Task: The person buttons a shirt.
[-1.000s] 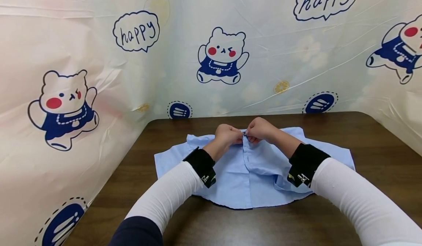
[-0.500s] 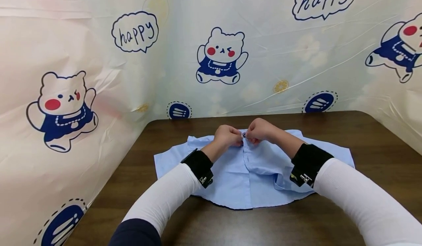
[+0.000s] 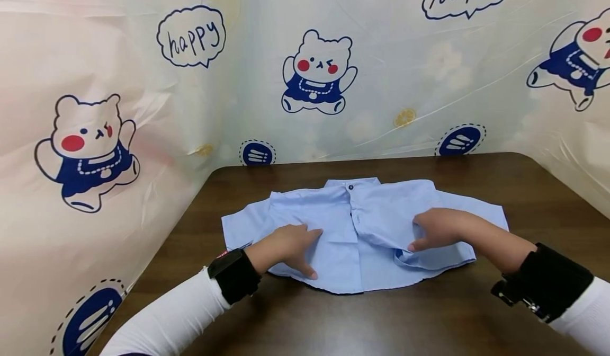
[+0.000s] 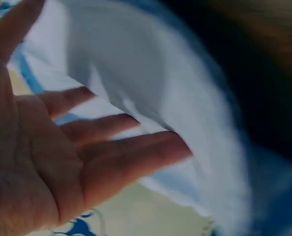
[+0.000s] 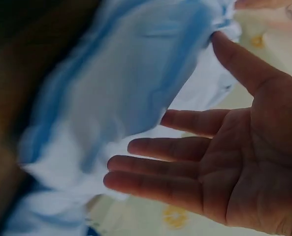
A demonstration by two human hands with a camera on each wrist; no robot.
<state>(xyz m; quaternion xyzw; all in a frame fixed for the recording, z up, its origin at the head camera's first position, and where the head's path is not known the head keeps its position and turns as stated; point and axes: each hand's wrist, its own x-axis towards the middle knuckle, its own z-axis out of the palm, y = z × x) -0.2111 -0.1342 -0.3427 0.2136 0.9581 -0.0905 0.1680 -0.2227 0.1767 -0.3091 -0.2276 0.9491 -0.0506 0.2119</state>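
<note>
A light blue shirt lies flat on the dark wooden table, collar at the far side, with a dark button fastened at the neck. My left hand hovers over the shirt's left front, fingers spread. My right hand is over the right front, near a folded-up hem flap. The wrist views are blurred: the left hand and the right hand each show an open palm with straight fingers beside blue cloth, holding nothing.
A plastic sheet printed with cartoon bears and "happy" bubbles walls in the table at the back and both sides. Bare table surface shows in front of the shirt and to its right.
Both hands have let go of the collar button and drawn back toward me, spreading apart over the shirt's front panels. The button now shows fastened.
</note>
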